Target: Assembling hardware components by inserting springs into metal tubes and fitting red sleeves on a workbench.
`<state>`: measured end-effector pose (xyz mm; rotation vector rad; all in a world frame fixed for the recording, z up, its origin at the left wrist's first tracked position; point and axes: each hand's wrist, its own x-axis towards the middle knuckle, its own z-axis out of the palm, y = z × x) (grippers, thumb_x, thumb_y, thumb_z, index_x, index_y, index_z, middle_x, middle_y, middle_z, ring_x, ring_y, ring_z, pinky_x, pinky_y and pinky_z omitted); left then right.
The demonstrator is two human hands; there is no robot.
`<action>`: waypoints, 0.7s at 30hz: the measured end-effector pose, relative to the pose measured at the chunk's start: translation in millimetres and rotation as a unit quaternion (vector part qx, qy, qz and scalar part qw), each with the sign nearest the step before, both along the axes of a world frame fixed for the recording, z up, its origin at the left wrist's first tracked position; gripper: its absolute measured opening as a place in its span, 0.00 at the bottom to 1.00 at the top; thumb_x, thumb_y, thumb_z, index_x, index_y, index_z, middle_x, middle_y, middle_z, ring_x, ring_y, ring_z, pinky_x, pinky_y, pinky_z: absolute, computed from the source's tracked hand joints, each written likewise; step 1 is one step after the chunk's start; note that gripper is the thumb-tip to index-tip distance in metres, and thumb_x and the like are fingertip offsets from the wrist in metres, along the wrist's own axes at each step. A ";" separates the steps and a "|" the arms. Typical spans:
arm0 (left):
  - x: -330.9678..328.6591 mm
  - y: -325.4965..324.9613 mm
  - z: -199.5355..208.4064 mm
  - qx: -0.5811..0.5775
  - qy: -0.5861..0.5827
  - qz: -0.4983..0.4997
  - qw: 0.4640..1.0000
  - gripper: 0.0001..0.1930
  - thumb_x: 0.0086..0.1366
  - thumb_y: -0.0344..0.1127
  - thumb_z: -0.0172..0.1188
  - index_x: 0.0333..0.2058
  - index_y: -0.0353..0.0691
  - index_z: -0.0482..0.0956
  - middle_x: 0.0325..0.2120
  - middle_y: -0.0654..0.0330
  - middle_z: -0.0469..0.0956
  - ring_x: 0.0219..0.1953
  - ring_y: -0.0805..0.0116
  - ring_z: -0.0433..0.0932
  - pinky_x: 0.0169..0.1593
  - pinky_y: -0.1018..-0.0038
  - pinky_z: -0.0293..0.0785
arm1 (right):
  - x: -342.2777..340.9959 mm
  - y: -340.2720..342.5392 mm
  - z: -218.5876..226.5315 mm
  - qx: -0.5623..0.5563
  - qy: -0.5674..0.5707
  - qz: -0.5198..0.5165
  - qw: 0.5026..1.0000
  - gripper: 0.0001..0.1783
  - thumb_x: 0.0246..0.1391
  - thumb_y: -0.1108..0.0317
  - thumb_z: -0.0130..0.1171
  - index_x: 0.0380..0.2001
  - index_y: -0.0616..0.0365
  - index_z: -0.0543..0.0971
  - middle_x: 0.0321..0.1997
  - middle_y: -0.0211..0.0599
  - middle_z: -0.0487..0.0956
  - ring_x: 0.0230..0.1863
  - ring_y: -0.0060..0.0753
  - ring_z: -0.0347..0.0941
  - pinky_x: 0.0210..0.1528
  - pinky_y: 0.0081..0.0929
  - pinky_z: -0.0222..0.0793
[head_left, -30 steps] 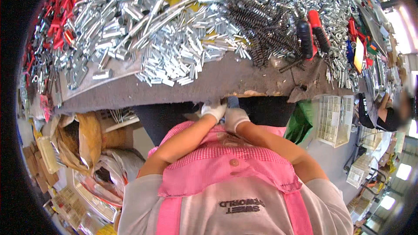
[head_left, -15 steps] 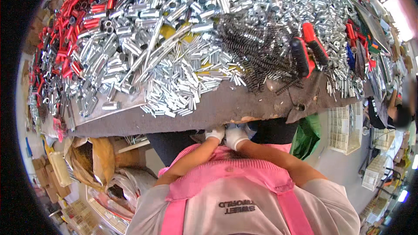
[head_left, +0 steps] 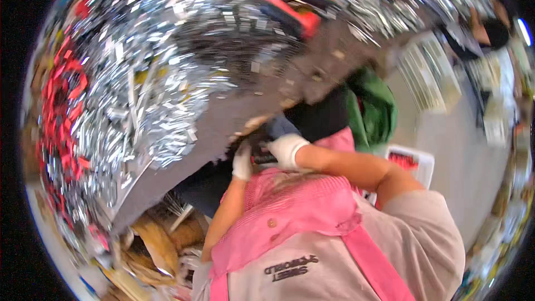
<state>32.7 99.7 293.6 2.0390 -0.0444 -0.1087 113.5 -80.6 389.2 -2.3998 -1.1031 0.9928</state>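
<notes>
The left hand (head_left: 242, 160) and right hand (head_left: 286, 150) are flanking a dark item (head_left: 263, 158); blur is leaving both grips undeterminable. Steady two-sided support is looking advisable.

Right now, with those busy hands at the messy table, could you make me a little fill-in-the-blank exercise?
1. Between the left hand and the right hand, both in ____ gloves, shows a dark object.
2. The colour of the person's apron is ____.
3. The green bag-like thing is at the person's ____ side.

Missing words: white; pink; right.
</notes>
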 end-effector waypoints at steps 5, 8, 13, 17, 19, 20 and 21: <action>-0.7 -56.2 77.7 0.176 -0.082 -0.042 0.980 0.21 0.51 0.32 0.63 0.46 0.41 0.72 0.37 0.50 0.78 0.39 0.48 0.77 0.42 0.63 0.74 | -15.0 -142.8 49.3 0.259 0.061 -0.301 0.916 0.28 0.37 0.61 0.65 0.44 0.59 0.73 0.36 0.49 0.77 0.39 0.48 0.75 0.41 0.37 0.70; 17.3 -112.9 126.3 0.269 0.005 -0.191 0.944 0.25 0.54 0.39 0.61 0.51 0.48 0.68 0.37 0.48 0.77 0.36 0.46 0.77 0.37 0.58 0.74 | -76.4 -199.5 56.7 0.216 -0.311 -0.363 0.851 0.31 0.41 0.69 0.60 0.54 0.51 0.70 0.42 0.46 0.74 0.40 0.48 0.74 0.44 0.38 0.71; 24.8 -217.6 171.5 0.267 -0.220 -0.350 0.870 0.30 0.51 0.36 0.63 0.54 0.37 0.66 0.46 0.49 0.74 0.42 0.49 0.74 0.46 0.61 0.71 | -196.8 -344.1 -4.2 0.211 -0.102 -0.654 0.719 0.26 0.45 0.61 0.63 0.50 0.54 0.76 0.42 0.45 0.80 0.43 0.31 0.77 0.49 0.26 0.70; 28.0 -200.5 164.3 0.262 -0.304 -0.302 0.865 0.26 0.51 0.30 0.60 0.51 0.34 0.69 0.47 0.52 0.74 0.48 0.51 0.72 0.53 0.63 0.67 | -310.7 -459.0 -39.7 0.114 0.068 -0.826 0.548 0.22 0.47 0.61 0.63 0.46 0.58 0.78 0.28 0.28 0.78 0.24 0.18 0.69 0.25 0.20 0.65; 24.2 -177.3 145.3 0.290 -0.243 -0.262 0.888 0.23 0.57 0.32 0.58 0.52 0.37 0.70 0.45 0.52 0.74 0.47 0.53 0.73 0.52 0.63 0.68 | -371.0 -499.4 -71.2 0.107 0.074 -0.872 0.473 0.20 0.47 0.62 0.62 0.44 0.58 0.79 0.25 0.26 0.77 0.20 0.16 0.66 0.20 0.18 0.60; 22.0 -163.4 135.6 0.303 -0.213 -0.242 0.897 0.21 0.58 0.32 0.57 0.51 0.38 0.71 0.45 0.52 0.75 0.47 0.54 0.73 0.52 0.64 0.69 | -393.8 -512.3 -83.6 0.103 0.079 -0.887 0.443 0.19 0.47 0.62 0.62 0.43 0.57 0.79 0.26 0.28 0.77 0.19 0.18 0.66 0.19 0.18 0.60; 20.4 -149.8 126.9 0.317 -0.183 -0.223 0.904 0.19 0.59 0.32 0.57 0.51 0.38 0.71 0.44 0.52 0.75 0.47 0.55 0.74 0.51 0.65 0.69 | -411.0 -518.4 -94.6 0.104 0.081 -0.889 0.440 0.19 0.47 0.62 0.62 0.43 0.57 0.79 0.26 0.28 0.77 0.19 0.18 0.66 0.19 0.18 0.60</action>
